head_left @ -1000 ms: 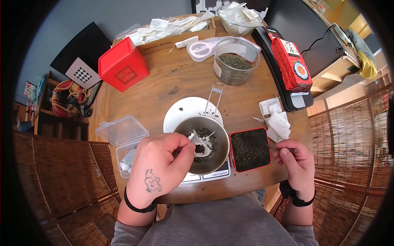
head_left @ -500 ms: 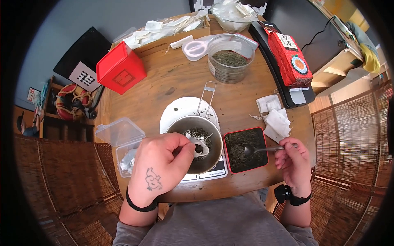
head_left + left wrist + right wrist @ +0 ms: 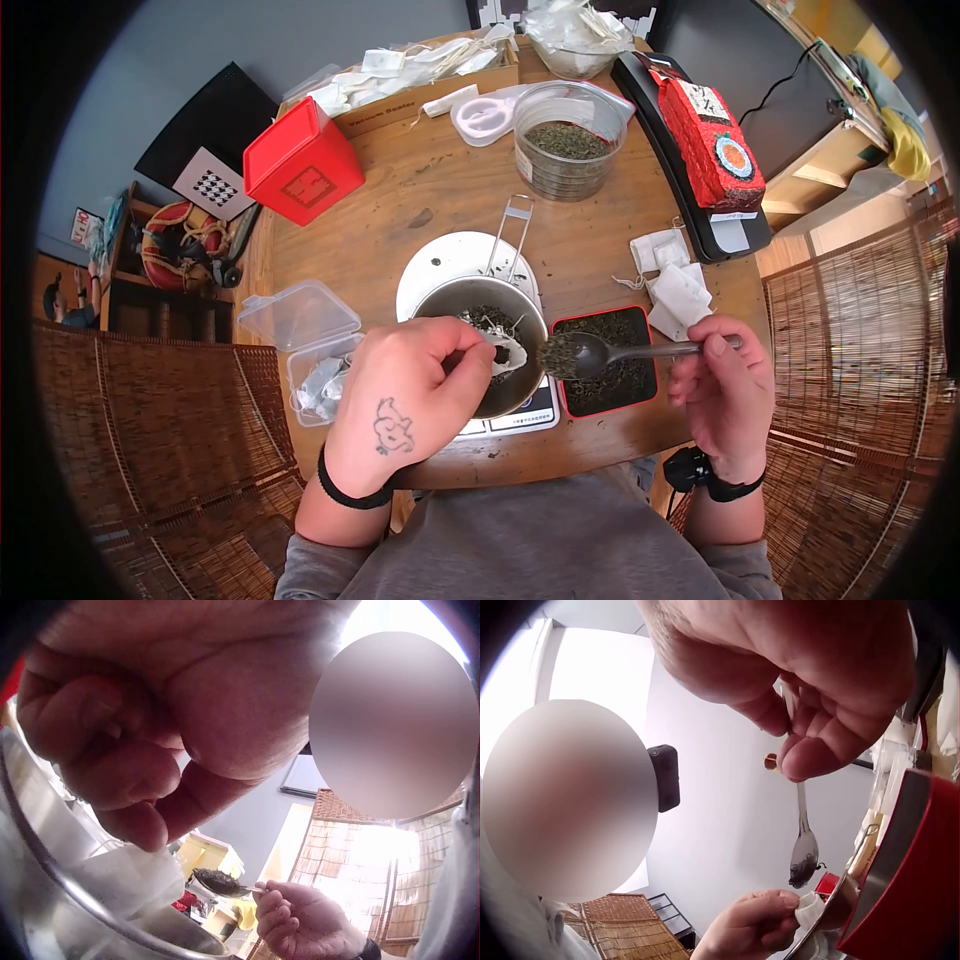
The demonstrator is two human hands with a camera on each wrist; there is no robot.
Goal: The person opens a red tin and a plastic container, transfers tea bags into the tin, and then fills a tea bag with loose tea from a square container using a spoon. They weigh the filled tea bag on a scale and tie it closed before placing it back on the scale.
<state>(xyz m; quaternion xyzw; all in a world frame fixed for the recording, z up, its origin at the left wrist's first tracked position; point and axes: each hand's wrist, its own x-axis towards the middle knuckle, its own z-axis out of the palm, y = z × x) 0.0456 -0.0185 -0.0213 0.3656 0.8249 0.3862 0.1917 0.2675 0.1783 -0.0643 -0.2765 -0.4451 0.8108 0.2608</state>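
My left hand (image 3: 415, 390) pinches the edge of a white tea bag (image 3: 514, 356), its mouth open, over the steel pot (image 3: 452, 298). Loose dried leaves lie in the pot, which stands on a white kitchen scale (image 3: 418, 262). In my right hand (image 3: 735, 395) is a metal spoon (image 3: 640, 352), gripped by its handle with thumb and fingers. Dark dried leaves (image 3: 804, 870) heap its bowl, close to the bag's right side. Below the spoon sits a red-rimmed square tin (image 3: 656, 380) of dried leaves.
Several filled tea bags (image 3: 680, 300) lie right of the tin. A clear lidded box (image 3: 305, 310) stands at the left. Farther back are a red container (image 3: 305, 170), a clear tub (image 3: 570, 180) of leaves, a cardboard box (image 3: 430, 95) of bags and a black sealer (image 3: 735, 240) under a red pack (image 3: 705, 150).
The spoon has risen out of the leaves in the tin, loaded, and moved left toward the tea bag. My left hand keeps its pinch on the bag and has shifted slightly right.
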